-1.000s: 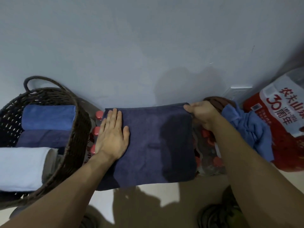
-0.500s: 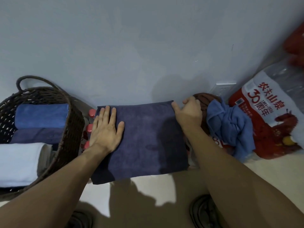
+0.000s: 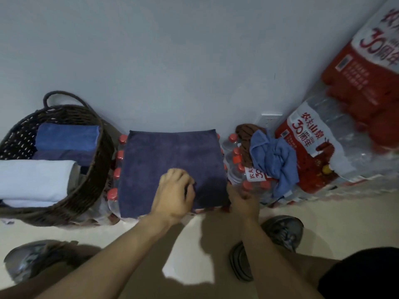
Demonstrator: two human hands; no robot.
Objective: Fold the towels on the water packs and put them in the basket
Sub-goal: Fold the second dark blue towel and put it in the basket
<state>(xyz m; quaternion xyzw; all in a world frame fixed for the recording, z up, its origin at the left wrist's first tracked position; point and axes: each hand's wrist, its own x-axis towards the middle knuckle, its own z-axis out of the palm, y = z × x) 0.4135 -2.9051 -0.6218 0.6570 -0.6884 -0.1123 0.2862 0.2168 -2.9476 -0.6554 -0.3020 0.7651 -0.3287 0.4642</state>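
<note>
A dark navy towel (image 3: 172, 160) lies flat on a water pack (image 3: 244, 180) against the wall, just right of a wicker basket (image 3: 95, 169) holding folded towels. The left hand (image 3: 172, 195) curls its fingers onto the towel's near edge, and the right hand (image 3: 243, 200) pinches the near right corner.

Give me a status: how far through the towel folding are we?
Done: three folded towels lie in the basket: blue, navy, white. In hand: the dark navy towel lies flat on the water pack; the left hand and right hand grip its near edge. Left: the crumpled blue towel and brown towel to the right.
</note>
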